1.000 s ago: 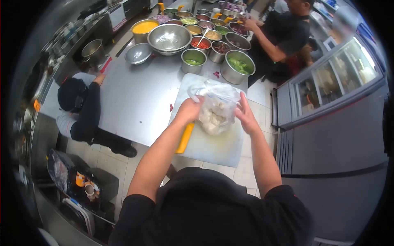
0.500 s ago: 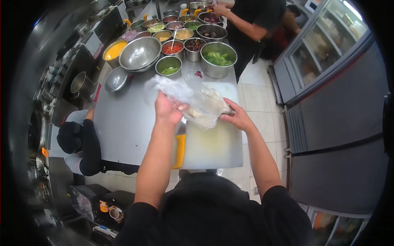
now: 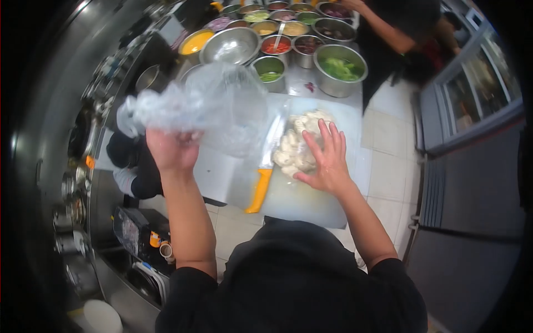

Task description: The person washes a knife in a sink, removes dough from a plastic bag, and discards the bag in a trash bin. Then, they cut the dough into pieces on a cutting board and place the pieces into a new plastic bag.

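Observation:
My left hand [image 3: 174,149] is closed around a clear, crumpled plastic bag [image 3: 227,108], which billows out to the right of my fist and looks blurred. My right hand [image 3: 326,158] is open, fingers spread, at the near right side of a heap of pale, lumpy food pieces [image 3: 291,150]. Thin shiny film shows over part of the heap. It rests on a white cutting board [image 3: 311,202]. Left of the heap lies a knife with a yellow handle [image 3: 259,191], its blade pointing away from me.
Steel bowls crowd the table's far side, including green leaves [image 3: 340,67], green pods [image 3: 270,74], chopped red pieces [image 3: 276,45] and yellow liquid [image 3: 196,41]. A person [image 3: 397,28] stands at the far right; another person [image 3: 139,172] is at the left edge. A fridge [image 3: 472,83] stands right.
My left hand has moved left with the plastic bag, away from the pale food. The food now lies on the board, and my right hand has spread its fingers. The view has shifted.

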A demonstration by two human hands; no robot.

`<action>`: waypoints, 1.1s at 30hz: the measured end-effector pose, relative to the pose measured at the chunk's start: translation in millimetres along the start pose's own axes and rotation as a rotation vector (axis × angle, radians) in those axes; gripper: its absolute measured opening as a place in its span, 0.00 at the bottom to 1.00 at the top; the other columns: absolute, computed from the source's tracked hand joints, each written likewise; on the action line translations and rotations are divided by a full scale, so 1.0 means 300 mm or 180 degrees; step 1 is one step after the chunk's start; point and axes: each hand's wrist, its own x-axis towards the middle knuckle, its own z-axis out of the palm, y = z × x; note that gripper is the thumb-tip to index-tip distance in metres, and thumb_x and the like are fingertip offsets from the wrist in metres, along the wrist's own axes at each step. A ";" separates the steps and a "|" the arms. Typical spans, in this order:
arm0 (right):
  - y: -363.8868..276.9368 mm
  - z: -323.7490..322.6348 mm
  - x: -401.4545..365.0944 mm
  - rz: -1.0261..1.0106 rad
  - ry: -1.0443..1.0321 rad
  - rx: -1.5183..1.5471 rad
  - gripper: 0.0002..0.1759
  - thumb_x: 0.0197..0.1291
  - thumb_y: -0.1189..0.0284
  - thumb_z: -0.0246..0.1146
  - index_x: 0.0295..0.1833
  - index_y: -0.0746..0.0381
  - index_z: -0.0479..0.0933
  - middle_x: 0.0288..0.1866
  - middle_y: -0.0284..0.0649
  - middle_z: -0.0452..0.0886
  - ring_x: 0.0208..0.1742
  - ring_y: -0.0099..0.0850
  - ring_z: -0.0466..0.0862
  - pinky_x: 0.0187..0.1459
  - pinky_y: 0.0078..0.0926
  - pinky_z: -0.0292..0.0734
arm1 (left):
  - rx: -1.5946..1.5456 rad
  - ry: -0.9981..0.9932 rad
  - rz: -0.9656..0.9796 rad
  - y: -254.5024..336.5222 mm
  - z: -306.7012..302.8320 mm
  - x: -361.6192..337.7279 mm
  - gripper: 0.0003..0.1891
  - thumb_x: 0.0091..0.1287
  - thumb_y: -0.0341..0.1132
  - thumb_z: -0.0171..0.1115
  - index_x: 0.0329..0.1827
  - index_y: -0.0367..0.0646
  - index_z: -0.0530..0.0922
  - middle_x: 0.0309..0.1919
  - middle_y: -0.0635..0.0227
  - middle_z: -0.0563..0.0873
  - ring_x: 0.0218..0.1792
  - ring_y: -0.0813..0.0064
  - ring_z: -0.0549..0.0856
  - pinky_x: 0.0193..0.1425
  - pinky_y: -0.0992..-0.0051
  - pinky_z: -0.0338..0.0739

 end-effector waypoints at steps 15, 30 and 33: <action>0.101 0.177 0.111 -0.0966 -0.0519 -0.0678 0.64 0.41 0.36 0.77 0.80 0.58 0.62 0.81 0.70 0.47 0.80 0.68 0.53 0.76 0.61 0.53 | 0.4316 0.3604 -0.0831 0.273 -1.006 -1.082 0.18 0.74 0.43 0.54 0.57 0.40 0.80 0.48 0.45 0.87 0.53 0.47 0.86 0.58 0.60 0.78; 0.082 0.138 0.137 -0.0511 -0.1240 -0.0775 0.73 0.35 0.36 0.81 0.83 0.59 0.54 0.83 0.71 0.38 0.84 0.64 0.48 0.78 0.57 0.54 | 0.5277 0.5534 -0.0279 0.829 -1.951 -1.406 0.19 0.75 0.43 0.51 0.60 0.44 0.80 0.49 0.42 0.87 0.54 0.39 0.84 0.58 0.48 0.77; 0.082 0.142 0.141 -0.0397 -0.1250 -0.0688 0.73 0.34 0.40 0.83 0.83 0.59 0.54 0.84 0.70 0.37 0.84 0.64 0.49 0.77 0.57 0.56 | 0.5182 0.5548 -0.0462 0.896 -2.017 -1.393 0.20 0.74 0.44 0.49 0.59 0.44 0.81 0.51 0.42 0.86 0.55 0.39 0.84 0.59 0.48 0.77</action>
